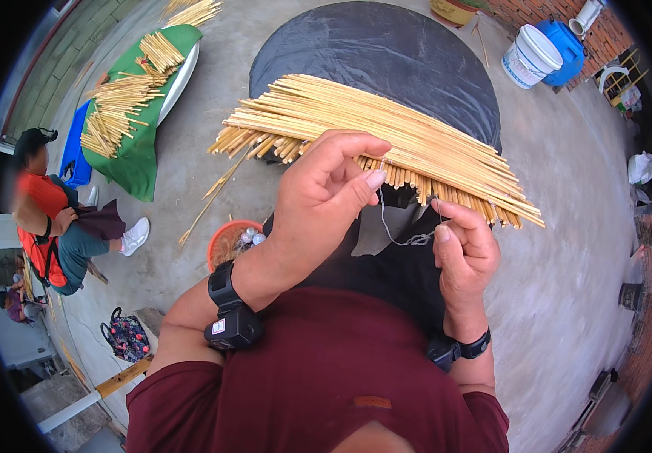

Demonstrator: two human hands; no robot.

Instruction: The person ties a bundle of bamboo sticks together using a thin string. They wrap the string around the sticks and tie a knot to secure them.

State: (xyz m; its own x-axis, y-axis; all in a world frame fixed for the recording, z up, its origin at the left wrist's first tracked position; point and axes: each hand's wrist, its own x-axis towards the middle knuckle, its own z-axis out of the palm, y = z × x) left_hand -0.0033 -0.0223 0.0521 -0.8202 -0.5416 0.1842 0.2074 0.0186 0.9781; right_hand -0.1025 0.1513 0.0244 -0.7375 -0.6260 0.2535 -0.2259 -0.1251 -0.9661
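My left hand (324, 192) is raised over my lap, with thumb and forefinger pinched on a thin whitish thread (385, 225). The thread hangs in a loose loop and runs across toward my right hand (465, 253). That hand is closed too, thumb and forefinger nearly meeting around a thin line that looks like the same thread; whether a needle is there I cannot tell. Just beyond both hands lies a wide layer of straw-coloured stalks (386, 124), with their cut ends pointing toward me. It rests on a round table under a black cover (371, 45).
An orange basin (229, 235) with small balls stands left of my lap. More stalks (126, 98) lie on a green cloth (141, 174) at far left, near a seated person (58, 219). A white bucket (530, 57) and a blue drum (564, 49) stand at far right.
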